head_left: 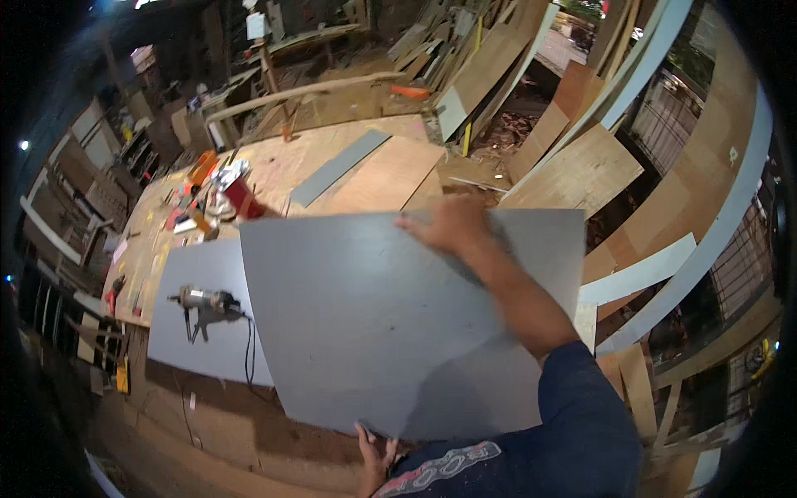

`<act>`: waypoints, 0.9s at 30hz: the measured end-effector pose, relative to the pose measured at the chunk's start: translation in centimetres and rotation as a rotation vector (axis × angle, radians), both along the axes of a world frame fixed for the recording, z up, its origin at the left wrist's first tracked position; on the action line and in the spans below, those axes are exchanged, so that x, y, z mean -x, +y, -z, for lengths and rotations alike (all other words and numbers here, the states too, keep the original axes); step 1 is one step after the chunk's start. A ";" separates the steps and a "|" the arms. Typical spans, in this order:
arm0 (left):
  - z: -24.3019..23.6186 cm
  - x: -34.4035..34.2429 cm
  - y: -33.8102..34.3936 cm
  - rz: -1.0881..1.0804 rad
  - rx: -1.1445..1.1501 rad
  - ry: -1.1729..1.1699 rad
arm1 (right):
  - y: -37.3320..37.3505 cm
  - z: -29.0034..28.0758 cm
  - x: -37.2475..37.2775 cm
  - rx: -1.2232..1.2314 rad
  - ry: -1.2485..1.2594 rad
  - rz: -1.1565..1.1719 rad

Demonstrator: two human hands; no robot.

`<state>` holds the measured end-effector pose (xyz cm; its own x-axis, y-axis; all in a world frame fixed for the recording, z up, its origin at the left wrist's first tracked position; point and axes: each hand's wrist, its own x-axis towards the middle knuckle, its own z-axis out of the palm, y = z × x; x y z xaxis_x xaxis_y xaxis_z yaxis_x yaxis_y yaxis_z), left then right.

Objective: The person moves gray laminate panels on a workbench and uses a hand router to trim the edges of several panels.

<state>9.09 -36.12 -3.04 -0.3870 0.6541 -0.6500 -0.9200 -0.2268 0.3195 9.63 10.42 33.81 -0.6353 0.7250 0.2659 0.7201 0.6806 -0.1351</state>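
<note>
**Two Hands, Opposite Edges of a Broad Panel**

The large grey panel (365,307) lay at the centre of the view, overlapping the near part of the bench (332,137). The right hand (452,226), at its twelve o'clock edge, appeared to pinch that edge, thumb on the upper face and fingers over the far side. The left hand (378,456) sat by the six o'clock edge, fingers somewhat spread; whether it pinched anything could not be told.

Good handling probably called for sharing the weight between both edges, since one far hold alone would likely have let the sheet twist. The nine o'clock side deserved most care: the power tool (207,300) lay there on a smaller grey sheet (187,340), its cord (251,344) just beside the panel. Toward three o'clock, the white strip (639,274) also left little apparent room for swinging a corner.
</note>
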 end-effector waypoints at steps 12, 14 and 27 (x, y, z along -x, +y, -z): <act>-1.7 7.7 -4.2 -0.121 -0.467 0.029 | -18.6 -8.4 -11.1 -0.126 0.703 -0.156; -4.8 8.6 -5.6 -0.074 -0.405 0.227 | -20.5 -8.1 -11.9 -0.085 0.690 -0.161; -13.2 27.5 -17.5 -0.214 -0.039 0.980 | -23.7 -2.0 -16.4 0.646 0.732 -0.125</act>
